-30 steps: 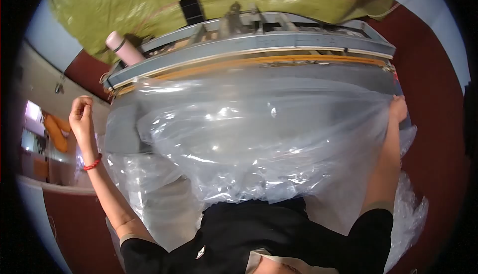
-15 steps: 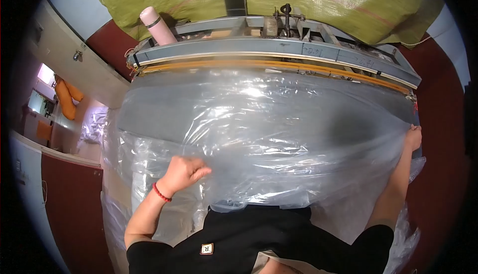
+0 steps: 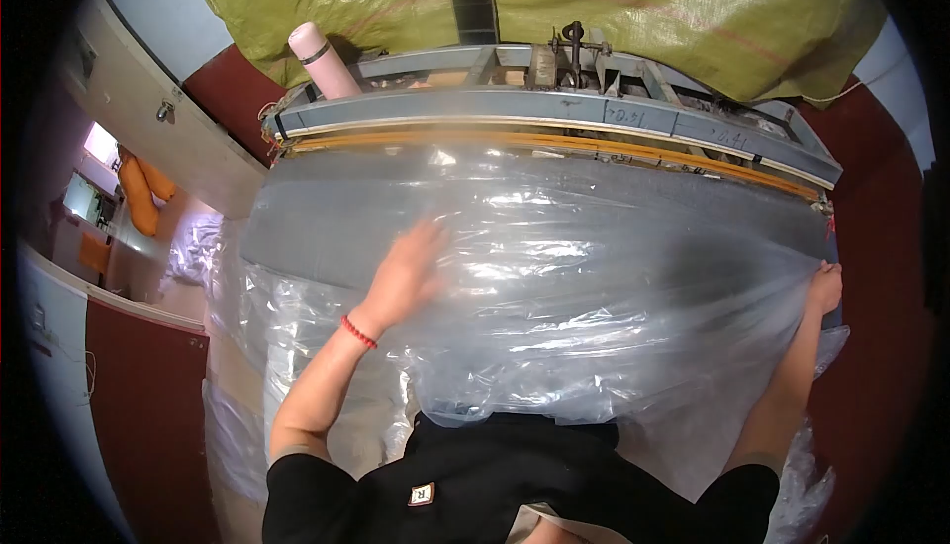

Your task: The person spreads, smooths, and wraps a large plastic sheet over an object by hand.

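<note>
A wide clear plastic sheet (image 3: 534, 297), wrinkled and shiny, lies over the grey surface of a long bench (image 3: 307, 218) in front of me. At the bench's right end my right hand (image 3: 826, 285) is closed on the edge of the sheet, and folds fan out from its grip. My left hand (image 3: 404, 269) is over the left-centre part of the sheet, blurred by motion, its fingers stretched out and apart. It holds nothing that I can see, and I cannot tell whether it touches the plastic. A red bead bracelet (image 3: 358, 332) circles the left wrist.
Along the back runs a grey metal frame (image 3: 445, 106) with orange strips (image 3: 515, 140) in front. A pink bottle (image 3: 325, 61) and a dark metal clamp (image 3: 574, 54) stand there. A yellow-green tarp (image 3: 633, 0) hangs behind. At left is a door (image 3: 178, 109); loose plastic (image 3: 233, 435) hangs lower left.
My left hand has moved forward from near the front of the sheet and gone from closed fingers to stretched ones. My right hand keeps its hold at the right edge.
</note>
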`<state>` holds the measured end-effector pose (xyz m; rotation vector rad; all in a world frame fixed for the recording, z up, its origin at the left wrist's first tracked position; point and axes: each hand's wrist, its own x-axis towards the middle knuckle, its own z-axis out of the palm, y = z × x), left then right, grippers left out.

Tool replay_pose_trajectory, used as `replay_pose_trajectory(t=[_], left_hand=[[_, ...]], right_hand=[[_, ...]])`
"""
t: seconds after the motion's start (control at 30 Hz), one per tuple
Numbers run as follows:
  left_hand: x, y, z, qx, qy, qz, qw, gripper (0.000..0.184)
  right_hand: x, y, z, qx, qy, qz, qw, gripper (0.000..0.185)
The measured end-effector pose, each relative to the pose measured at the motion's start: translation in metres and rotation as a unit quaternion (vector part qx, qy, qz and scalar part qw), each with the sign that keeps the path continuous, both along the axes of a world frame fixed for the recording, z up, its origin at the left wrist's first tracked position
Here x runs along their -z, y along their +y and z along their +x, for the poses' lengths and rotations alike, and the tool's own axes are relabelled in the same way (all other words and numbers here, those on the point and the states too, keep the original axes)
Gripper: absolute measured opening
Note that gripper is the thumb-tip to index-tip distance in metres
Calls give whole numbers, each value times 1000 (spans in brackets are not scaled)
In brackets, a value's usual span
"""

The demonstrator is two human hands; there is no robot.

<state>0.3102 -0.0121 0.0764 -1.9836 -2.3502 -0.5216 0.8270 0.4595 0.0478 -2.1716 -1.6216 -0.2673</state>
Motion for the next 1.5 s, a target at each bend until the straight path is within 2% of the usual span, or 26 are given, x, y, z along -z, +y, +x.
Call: replay_pose_trajectory(t=[0.1, 0.2, 0.3, 0.4, 0.47, 0.5, 0.57, 0.67, 0.73, 0.77, 0.83, 0.97, 1.0, 1.03, 1.07, 1.1, 1.13, 1.17, 1.2, 1.23, 1.27, 1.3, 1.37, 1.4, 1.47, 1.5], left_hand=[[-6, -6, 8, -24, 20, 8, 999, 57], [-15, 5, 9, -69, -23, 56, 996, 57], [-20, 16, 6, -128, -61, -18, 990, 51], [-24, 22, 9, -176, -14, -86, 981, 41], [-21, 25, 6, -206, -3, -28, 978, 28], [-17, 26, 1, -206, -3, -29, 978, 28], [-5, 31, -16, -198, 57, 112, 972, 26], [14, 40, -43, -225, 40, 146, 962, 22], [14, 44, -45, -258, -5, 174, 950, 14], [13, 44, -46, -256, -6, 176, 951, 14], [15, 44, -47, -227, -45, 277, 933, 14], [16, 35, -59, -241, -42, 140, 960, 11], [6, 33, -60, -214, -27, 103, 971, 11], [0, 36, -65, -202, 5, 131, 970, 11], [7, 36, -77, -209, 9, 229, 951, 11], [0, 36, -82, -246, -160, 273, 916, 13], [4, 35, -101, -275, -187, 325, 885, 13], [-6, 40, -99, -287, -349, 398, 798, 12], [-16, 46, -95, -284, -424, 461, 726, 11], [-3, 44, -117, -323, -436, 459, 703, 9], [7, 39, -137, -336, -410, 413, 741, 7], [19, 40, -154, -328, -416, 410, 742, 7], [43, 45, -190, -360, -321, 432, 762, 11], [51, 44, -210, -342, -328, 443, 761, 11], [56, 46, -231, -310, -356, 457, 754, 11], [58, 50, -232, -307, -359, 456, 754, 11]], right_hand=[[-1, 0, -1, 0, 2, 1, 1000, 31], [-1, -1, -1, 6, 6, 1, 1000, 31], [4, 6, 5, 11, -6, -1, 1000, 30], [3, 5, 4, 9, -9, 4, 1000, 30], [5, 5, 5, 7, -5, 9, 1000, 30], [7, 7, 8, -1, -1, 18, 1000, 31], [9, 8, 13, -7, 1, 28, 1000, 31], [12, 15, 25, -9, 44, 38, 998, 34], [37, 41, 63, -73, 229, 133, 962, 38], [46, 51, 80, -71, 228, 135, 962, 38], [51, 54, 101, -147, 460, 185, 856, 38], [34, 37, 105, -139, 436, 191, 868, 33], [24, 36, 92, -116, 393, 199, 890, 31], [14, 40, 87, -88, 347, 209, 910, 29], [16, 55, 84, -148, 433, 199, 867, 28], [14, 72, 82, -207, 512, 191, 811, 28], [-6, 55, 47, -160, 445, 190, 860, 27], [-27, 29, -3, -207, 375, 265, 864, 26], [-36, 14, -36, -215, 299, 252, 895, 24], [-32, 14, -63, -166, 298, 241, 908, 25], [0, 43, -65, -277, 234, 319, 876, 24], [47, 84, -69, -379, 393, 334, 768, 21], [32, 58, -110, -227, 475, 137, 839, 18], [33, 62, -119, -222, 475, 141, 840, 18], [36, 74, -133, -290, 536, 148, 779, 18], [37, 75, -137, -288, 535, 150, 780, 18]])
